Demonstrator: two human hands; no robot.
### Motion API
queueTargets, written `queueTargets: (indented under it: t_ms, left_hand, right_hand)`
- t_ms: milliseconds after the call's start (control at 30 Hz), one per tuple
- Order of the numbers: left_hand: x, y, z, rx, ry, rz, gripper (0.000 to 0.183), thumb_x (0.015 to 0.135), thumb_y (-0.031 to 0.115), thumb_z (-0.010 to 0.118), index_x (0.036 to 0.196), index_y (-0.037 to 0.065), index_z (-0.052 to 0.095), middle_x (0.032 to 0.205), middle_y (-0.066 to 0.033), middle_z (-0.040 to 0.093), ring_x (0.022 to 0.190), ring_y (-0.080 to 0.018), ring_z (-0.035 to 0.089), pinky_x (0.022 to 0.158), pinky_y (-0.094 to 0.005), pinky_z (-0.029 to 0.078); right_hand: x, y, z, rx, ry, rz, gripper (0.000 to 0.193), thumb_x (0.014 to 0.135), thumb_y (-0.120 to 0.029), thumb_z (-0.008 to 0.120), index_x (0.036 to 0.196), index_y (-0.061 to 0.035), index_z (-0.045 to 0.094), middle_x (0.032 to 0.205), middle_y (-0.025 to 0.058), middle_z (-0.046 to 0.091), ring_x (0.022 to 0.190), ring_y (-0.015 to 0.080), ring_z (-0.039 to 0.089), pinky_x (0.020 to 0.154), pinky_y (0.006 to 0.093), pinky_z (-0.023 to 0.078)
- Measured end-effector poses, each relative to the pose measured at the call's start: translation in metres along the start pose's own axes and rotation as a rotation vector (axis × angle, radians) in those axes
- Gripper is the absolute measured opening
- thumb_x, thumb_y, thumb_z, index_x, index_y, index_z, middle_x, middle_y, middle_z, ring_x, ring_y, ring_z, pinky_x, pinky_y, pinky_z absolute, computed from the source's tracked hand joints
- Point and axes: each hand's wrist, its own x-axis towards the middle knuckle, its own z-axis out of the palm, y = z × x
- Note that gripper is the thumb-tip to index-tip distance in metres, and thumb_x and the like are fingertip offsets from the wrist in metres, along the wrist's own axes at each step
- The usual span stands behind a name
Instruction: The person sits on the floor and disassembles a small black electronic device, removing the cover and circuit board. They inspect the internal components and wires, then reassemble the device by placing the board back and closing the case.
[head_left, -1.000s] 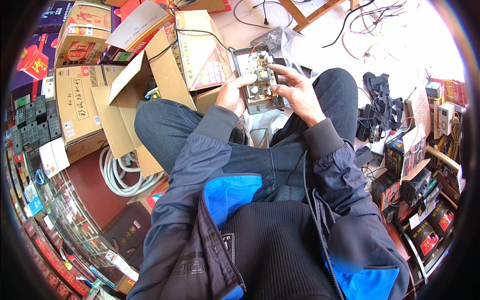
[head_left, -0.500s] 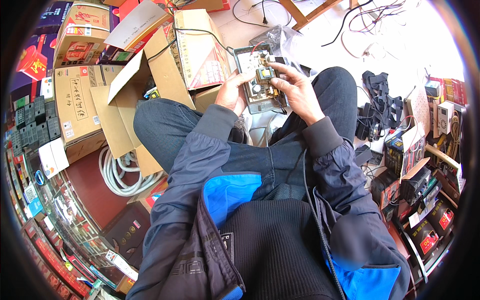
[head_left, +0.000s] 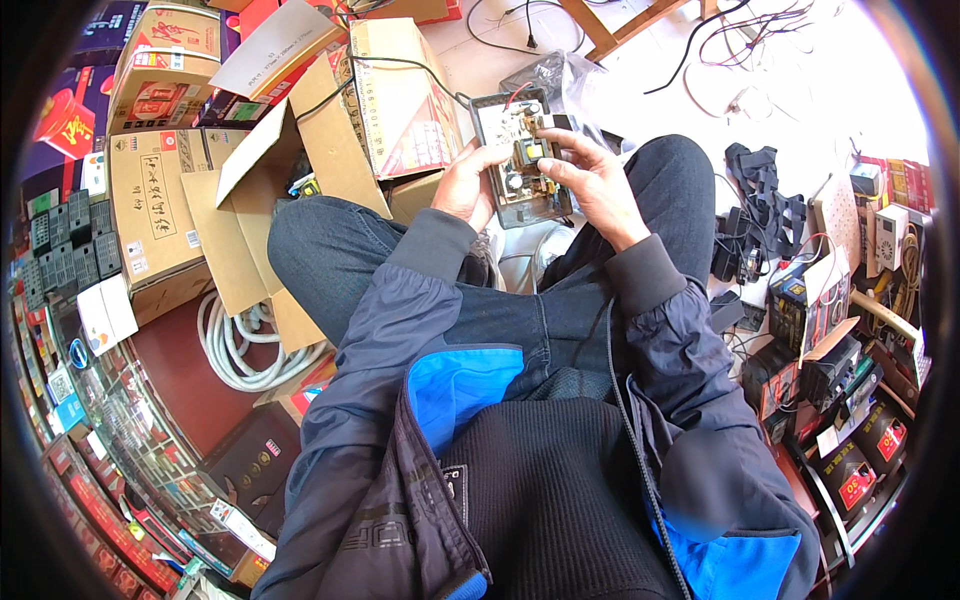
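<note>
Directly below my head camera, I see a black ribbed sweater (head_left: 550, 500) and a dark jacket (head_left: 380, 420) with blue lining, then jeans (head_left: 335, 250) on two bent, spread knees. Past the lap, between the knees and above the shoes, I have the dark open case (head_left: 537, 212) in view, with a circuit board (head_left: 515, 183) facing up inside it. My view shows the left hand (head_left: 466, 187) closed around the case's left side, its thumb over the edge onto the board. From the other side comes the right hand (head_left: 600, 190), partly open, thumb and forefinger set apart and curved over the board's right edge, beside a yellow-topped block (head_left: 531, 151); I cannot tell whether its hidden fingers grip the case.

Off to the left I make out a coil of white hose (head_left: 222, 350) and an open cardboard box (head_left: 228, 240); on the right, black straps (head_left: 765, 195) lie in a tangle. Farther on are a clear plastic bag (head_left: 578, 85), loose wires (head_left: 745, 45) and a wooden frame (head_left: 612, 38).
</note>
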Motion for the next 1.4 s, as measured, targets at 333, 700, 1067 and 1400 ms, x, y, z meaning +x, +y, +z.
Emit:
queueTargets:
  t_ms: [333,700,1067,1400]
  left_hand:
    - [0.003,-0.002,-0.002,-0.041,0.003,-0.01,0.04,0.101,0.015,0.06,0.139,0.003,0.057,0.128,-0.0129,0.068,0.114,-0.0253,0.069,0.098,-0.0449,0.058]
    - [0.0,0.001,0.0,-0.013,-0.018,0.033,0.042,0.101,0.019,0.061,0.139,0.002,0.059,0.13,-0.0126,0.07,0.119,-0.0253,0.068,0.107,-0.0445,0.053]
    - [-0.003,0.004,0.012,-0.052,-0.003,0.054,0.047,0.112,0.038,0.05,0.145,0.005,0.056,0.136,-0.0117,0.067,0.121,-0.0235,0.066,0.104,-0.0425,0.054]
    - [-0.003,0.003,0.011,-0.058,-0.025,0.083,0.046,0.112,0.036,0.05,0.144,0.004,0.055,0.136,-0.0123,0.066,0.122,-0.0241,0.066,0.106,-0.042,0.054]
  right_hand:
    - [0.004,0.013,-0.003,-0.147,0.024,-0.082,0.038,0.096,-0.012,0.076,0.133,-0.005,0.069,0.113,0.0062,0.071,0.1,0.0122,0.064,0.09,0.029,0.053]
    - [0.002,0.013,0.003,-0.15,0.039,-0.142,0.033,0.098,-0.011,0.074,0.129,-0.0043,0.068,0.125,0.0084,0.067,0.116,0.0186,0.063,0.101,0.0329,0.051]
    - [0.001,0.016,0.005,-0.143,0.039,-0.182,0.031,0.101,-0.009,0.07,0.131,-0.004,0.066,0.128,0.0084,0.065,0.118,0.018,0.063,0.102,0.0321,0.051]
    - [-0.002,0.014,0.009,-0.049,0.019,-0.183,0.032,0.102,-0.006,0.068,0.134,-0.002,0.062,0.126,0.0084,0.065,0.116,0.0175,0.064,0.099,0.0321,0.054]
